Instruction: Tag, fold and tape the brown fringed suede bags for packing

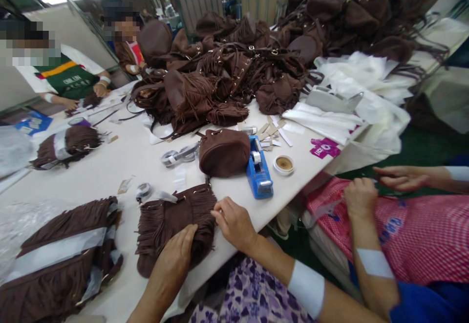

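A dark brown fringed bag point(176, 218) lies on the table in front of me, its flap and gold-coloured rings facing up. My left hand point(175, 254) rests on its lower part, fingers stretched out over the fringe. At the bag's right edge, my right hand point(234, 223) has thumb and fingers pinched together on the fringe. Just beyond stands a smaller-looking rounded brown bag point(224, 152), beside a blue tape dispenser point(260, 171). A roll of clear tape point(143, 191) sits at the fringed bag's upper left corner.
Left, a fringed bag wrapped with a pale band point(54, 254) and another banded bundle point(68, 144) lie. Brown bags point(220, 78) are heaped behind. A round tin point(284, 164) stands near the table edge. Co-workers are at left; another's hands point(361, 196) are at right.
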A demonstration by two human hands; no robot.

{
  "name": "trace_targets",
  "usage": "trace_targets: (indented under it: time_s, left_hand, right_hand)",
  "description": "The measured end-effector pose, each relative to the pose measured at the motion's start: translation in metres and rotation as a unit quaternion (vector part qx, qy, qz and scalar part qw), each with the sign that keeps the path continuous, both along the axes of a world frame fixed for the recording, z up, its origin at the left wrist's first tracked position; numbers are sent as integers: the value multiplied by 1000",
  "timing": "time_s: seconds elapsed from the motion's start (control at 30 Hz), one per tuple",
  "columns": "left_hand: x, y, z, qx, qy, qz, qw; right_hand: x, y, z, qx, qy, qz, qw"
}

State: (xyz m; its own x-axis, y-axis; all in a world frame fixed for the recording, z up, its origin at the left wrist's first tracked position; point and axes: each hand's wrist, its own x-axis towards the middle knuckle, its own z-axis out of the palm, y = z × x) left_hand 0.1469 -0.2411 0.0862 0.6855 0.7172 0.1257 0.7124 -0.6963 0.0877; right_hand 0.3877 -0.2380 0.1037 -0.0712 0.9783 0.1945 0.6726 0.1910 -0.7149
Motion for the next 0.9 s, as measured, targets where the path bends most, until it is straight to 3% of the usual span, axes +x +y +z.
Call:
trace_targets:
  time_s: [0.1,0.17,0.23,0.33,0.43,0.6,0.73,0.8,0.87,0.9]
  left_hand:
    - [0,14,16,-48,27,-2,998]
    - [6,25,35,-125,55,9,991]
    - [13,35,55,-188,73,11,979]
    - [23,46,76,-212,70,-18,975]
    - [27,53,82,-223,61,-50,972]
    - [27,64,86,-223,52,-85,970]
    - [23,43,86,-150,38,-63,986]
    - [20,15,76,-12,-10,-20,1000]
    - [18,-20,58,168,-87,53,981]
    - [17,-37,46,188,-101,55,975]
  right_hand:
    - [-10,-52,-13,-45,12,4,999]
    - [-23,-67,-19,-74,-14,1,997]
    - [-38,-68,-19,-99,-49,-16,994]
    - [-55,-60,-13,-135,-108,-41,984]
    - [-63,-56,-9,-168,-141,-34,975]
    - [-53,-54,-13,-183,-101,6,978]
    - [-35,-41,-21,-186,-49,51,980]
    - [-27,-34,-25,-194,-24,60,979]
    - [-22,-29,-28,-201,1,71,977]
    - [-21,-28,-30,-202,13,78,976]
